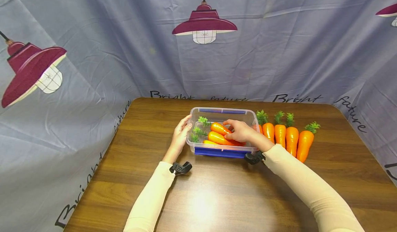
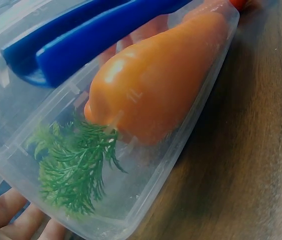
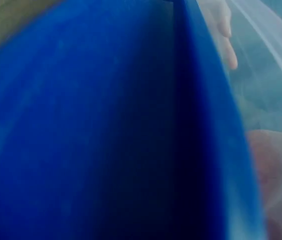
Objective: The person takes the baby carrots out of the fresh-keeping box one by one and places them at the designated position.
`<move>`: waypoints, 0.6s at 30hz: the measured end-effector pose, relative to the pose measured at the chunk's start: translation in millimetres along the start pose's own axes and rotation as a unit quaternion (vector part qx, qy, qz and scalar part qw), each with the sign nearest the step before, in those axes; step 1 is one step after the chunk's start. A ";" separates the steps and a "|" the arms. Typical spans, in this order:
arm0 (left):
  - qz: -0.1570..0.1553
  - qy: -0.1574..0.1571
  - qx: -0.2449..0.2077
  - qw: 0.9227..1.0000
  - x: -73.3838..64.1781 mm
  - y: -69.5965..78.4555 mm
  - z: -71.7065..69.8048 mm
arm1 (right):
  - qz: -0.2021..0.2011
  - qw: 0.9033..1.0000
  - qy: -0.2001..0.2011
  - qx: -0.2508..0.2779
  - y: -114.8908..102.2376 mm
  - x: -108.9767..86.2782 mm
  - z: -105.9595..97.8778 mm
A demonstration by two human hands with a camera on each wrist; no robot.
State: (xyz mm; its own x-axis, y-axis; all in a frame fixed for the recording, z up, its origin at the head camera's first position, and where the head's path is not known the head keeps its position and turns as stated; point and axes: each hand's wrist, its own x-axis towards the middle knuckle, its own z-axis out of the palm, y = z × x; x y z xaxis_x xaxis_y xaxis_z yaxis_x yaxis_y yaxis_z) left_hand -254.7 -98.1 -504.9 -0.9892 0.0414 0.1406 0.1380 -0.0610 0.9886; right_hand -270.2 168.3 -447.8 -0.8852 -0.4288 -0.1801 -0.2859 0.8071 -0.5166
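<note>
A clear plastic food container (image 1: pixel 198 143) with blue side clips (image 1: pixel 220 152) stands on the table. Inside lie several toy carrots, their leafy green tops toward the left end. My left hand (image 1: pixel 180 134) holds the container's left end, with fingers along the outer wall in the left wrist view. My right hand (image 1: pixel 240 131) reaches into the container from the right, fingers curled over the back orange carrot (image 1: pixel 218 128). Just in front of it lies another carrot (image 1: pixel 218 138). A blue clip (image 3: pixel 106 125) fills most of the right wrist view, with part of the hand blurred through the plastic.
Right of the container several more carrots (image 1: pixel 292 140) lie in a row on the brown wooden table (image 1: pixel 149 139), leaves toward the back. A grey curtain (image 1: pixel 155 60) printed with lamps hangs behind the table and along its sides.
</note>
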 end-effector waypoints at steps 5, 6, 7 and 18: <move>0.004 0.003 0.001 1.000 0.4 -0.1 -0.1 | -0.002 1.000 -0.016 -0.004 -3.5 0.9 2.6; 0.003 0.004 0.001 1.000 0.3 0.0 0.0 | -0.004 1.000 -0.015 -0.007 -4.2 0.9 2.8; 0.002 0.004 0.000 1.000 0.3 0.0 0.1 | -0.003 1.000 -0.013 -0.008 -5.2 1.1 3.5; 0.005 0.005 0.001 1.000 1.3 -1.1 0.4 | 0.002 1.000 -0.022 0.022 -11.1 8.0 8.9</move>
State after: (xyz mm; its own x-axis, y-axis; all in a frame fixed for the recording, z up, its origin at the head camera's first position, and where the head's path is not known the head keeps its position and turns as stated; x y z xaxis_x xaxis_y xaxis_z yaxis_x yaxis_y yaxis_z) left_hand -256.1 -97.5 -505.8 -0.9883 0.0308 0.1491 0.1470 -0.0603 0.9873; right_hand -270.8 152.2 -450.9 -0.8695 -0.4433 -0.2181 -0.2647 0.7908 -0.5519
